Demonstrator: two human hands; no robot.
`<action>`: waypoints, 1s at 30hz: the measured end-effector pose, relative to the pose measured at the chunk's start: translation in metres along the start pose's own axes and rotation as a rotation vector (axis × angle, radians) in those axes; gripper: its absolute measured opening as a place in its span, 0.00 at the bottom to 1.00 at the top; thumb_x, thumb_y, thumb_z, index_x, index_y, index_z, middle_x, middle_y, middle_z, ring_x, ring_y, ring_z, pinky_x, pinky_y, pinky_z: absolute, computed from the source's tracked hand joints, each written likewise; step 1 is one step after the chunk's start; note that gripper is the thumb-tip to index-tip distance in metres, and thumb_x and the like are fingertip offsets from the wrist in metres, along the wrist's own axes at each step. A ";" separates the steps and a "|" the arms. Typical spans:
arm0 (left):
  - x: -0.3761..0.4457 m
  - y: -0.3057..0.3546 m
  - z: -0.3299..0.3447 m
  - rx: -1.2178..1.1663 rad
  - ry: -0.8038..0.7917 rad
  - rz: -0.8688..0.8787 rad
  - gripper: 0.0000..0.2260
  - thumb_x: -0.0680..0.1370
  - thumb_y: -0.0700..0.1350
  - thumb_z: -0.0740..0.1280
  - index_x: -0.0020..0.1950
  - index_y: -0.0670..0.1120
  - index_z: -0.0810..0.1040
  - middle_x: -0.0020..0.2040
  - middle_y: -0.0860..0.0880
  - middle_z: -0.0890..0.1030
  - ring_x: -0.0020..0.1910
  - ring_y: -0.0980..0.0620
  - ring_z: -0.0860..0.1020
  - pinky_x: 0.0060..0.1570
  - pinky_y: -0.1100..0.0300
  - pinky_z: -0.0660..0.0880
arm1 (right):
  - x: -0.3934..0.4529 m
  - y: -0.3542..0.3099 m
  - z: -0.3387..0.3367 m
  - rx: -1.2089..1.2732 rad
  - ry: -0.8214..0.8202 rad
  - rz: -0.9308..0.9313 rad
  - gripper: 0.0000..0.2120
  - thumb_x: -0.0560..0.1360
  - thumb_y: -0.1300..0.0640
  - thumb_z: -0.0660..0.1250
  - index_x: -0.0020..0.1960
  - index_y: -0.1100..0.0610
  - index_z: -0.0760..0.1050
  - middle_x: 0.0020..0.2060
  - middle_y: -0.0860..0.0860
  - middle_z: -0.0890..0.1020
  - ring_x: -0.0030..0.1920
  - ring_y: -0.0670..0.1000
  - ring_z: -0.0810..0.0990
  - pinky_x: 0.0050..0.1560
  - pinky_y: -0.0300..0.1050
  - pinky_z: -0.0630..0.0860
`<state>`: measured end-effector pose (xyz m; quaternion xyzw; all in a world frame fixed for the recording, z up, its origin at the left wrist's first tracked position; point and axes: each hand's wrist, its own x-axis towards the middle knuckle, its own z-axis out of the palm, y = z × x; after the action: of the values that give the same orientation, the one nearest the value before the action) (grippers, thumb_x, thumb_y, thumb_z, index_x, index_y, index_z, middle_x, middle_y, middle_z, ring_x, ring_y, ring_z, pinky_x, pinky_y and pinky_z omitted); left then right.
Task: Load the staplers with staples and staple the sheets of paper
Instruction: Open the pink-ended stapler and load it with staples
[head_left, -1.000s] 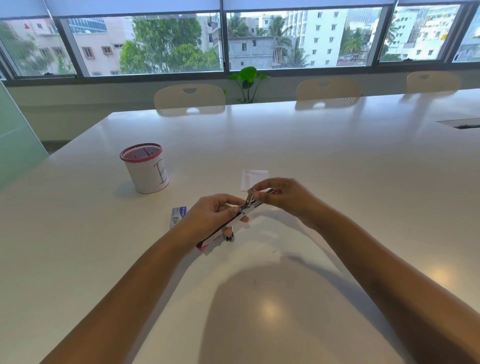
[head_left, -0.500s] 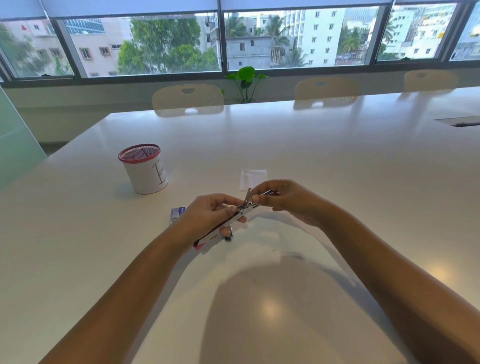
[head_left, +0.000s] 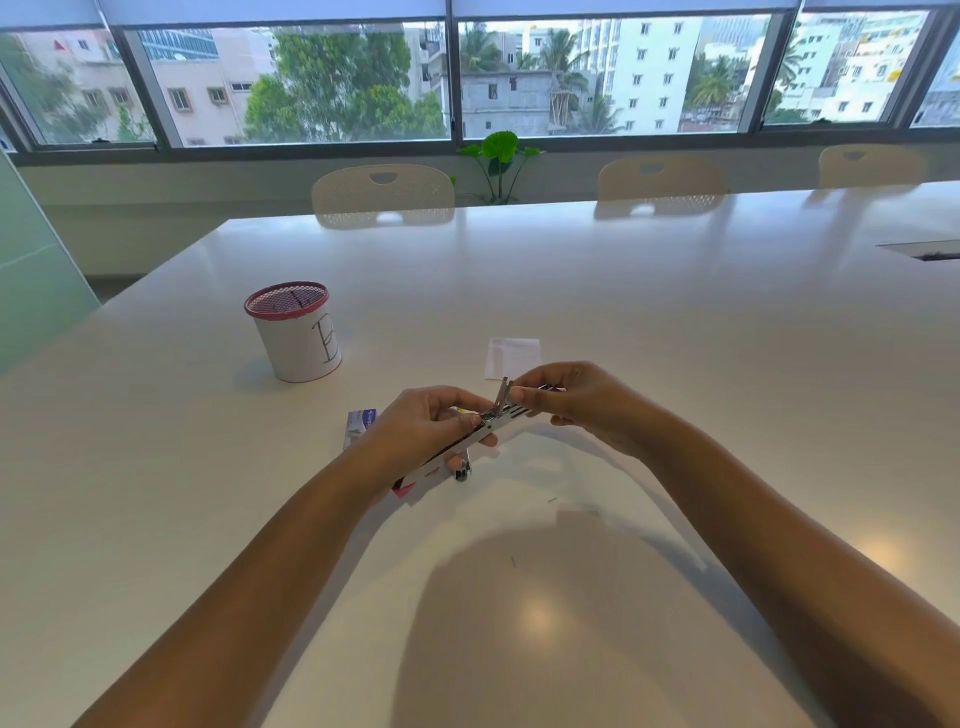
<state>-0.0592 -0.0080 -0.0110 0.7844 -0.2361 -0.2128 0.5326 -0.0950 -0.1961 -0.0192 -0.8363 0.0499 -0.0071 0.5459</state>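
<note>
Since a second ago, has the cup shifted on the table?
No. The cup stands in the same spot left of the paper; only the camera shifted slightly.

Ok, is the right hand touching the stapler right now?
Touching. The head view shows the right hand with fingertips pinching the metal rail of the opened stapler, which the left hand grips.

We see two bare forearms, no sleeves, watch or rings visible; left hand (head_left: 415, 431) and right hand (head_left: 582, 400) ungloved, nails short and unpainted.
</note>
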 end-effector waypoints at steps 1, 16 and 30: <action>0.000 0.000 0.001 -0.012 0.000 0.000 0.07 0.78 0.41 0.63 0.50 0.47 0.80 0.32 0.54 0.84 0.23 0.58 0.73 0.24 0.68 0.72 | 0.000 0.001 0.000 0.001 -0.001 -0.002 0.03 0.73 0.53 0.69 0.43 0.52 0.79 0.38 0.49 0.79 0.41 0.47 0.73 0.39 0.39 0.68; 0.000 0.001 -0.004 -0.081 0.037 0.009 0.07 0.78 0.40 0.62 0.50 0.46 0.79 0.34 0.51 0.85 0.21 0.58 0.72 0.22 0.70 0.69 | 0.000 -0.003 -0.007 -0.074 0.096 -0.191 0.10 0.77 0.55 0.63 0.56 0.54 0.78 0.41 0.41 0.77 0.39 0.42 0.75 0.31 0.24 0.68; 0.004 -0.003 -0.006 0.023 0.074 -0.001 0.06 0.77 0.42 0.63 0.48 0.50 0.79 0.31 0.57 0.83 0.24 0.60 0.77 0.25 0.71 0.72 | 0.004 0.009 0.001 -0.585 0.154 -0.410 0.26 0.75 0.72 0.52 0.52 0.45 0.79 0.65 0.49 0.71 0.66 0.52 0.65 0.66 0.53 0.63</action>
<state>-0.0515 -0.0049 -0.0121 0.7980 -0.2185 -0.1812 0.5317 -0.0917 -0.1995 -0.0278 -0.9467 -0.0780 -0.1646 0.2656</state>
